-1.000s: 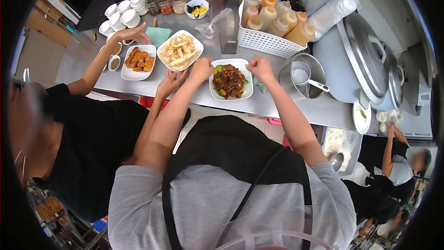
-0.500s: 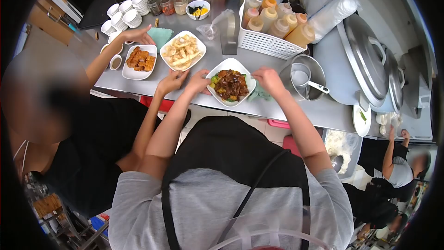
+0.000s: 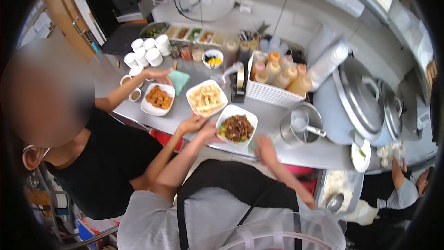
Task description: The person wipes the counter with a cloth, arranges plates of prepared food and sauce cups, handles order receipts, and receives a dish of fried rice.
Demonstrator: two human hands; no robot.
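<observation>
A white square bowl (image 3: 252, 119) of dark glazed meat over green vegetables sits near the counter's front edge. My left hand (image 3: 207, 134) is closed at the bowl's left rim. To the right of the bowl, apart from it, my right hand (image 3: 265, 150) is over a pale green cloth (image 3: 252, 146); motion blur hides its fingers and whether they grip the cloth. Just left of my bowl is a white bowl of pale fried strips (image 3: 206, 98), with a co-worker's hand (image 3: 192, 124) at its lower rim.
Farther left are a bowl of orange-brown pieces (image 3: 158, 97), sauce cups (image 3: 134, 95) and stacked white cups (image 3: 154, 57). The co-worker's other hand (image 3: 157, 76) reaches over there. A squeeze-bottle basket (image 3: 273, 94), tape dispenser (image 3: 238, 83), steel pot (image 3: 286, 132) and large lidded pots (image 3: 358, 99) stand rightward.
The view has tilted up, showing more wall. My right hand has come away from the bowl's right rim, down to the cloth. My left hand stays at the bowl.
</observation>
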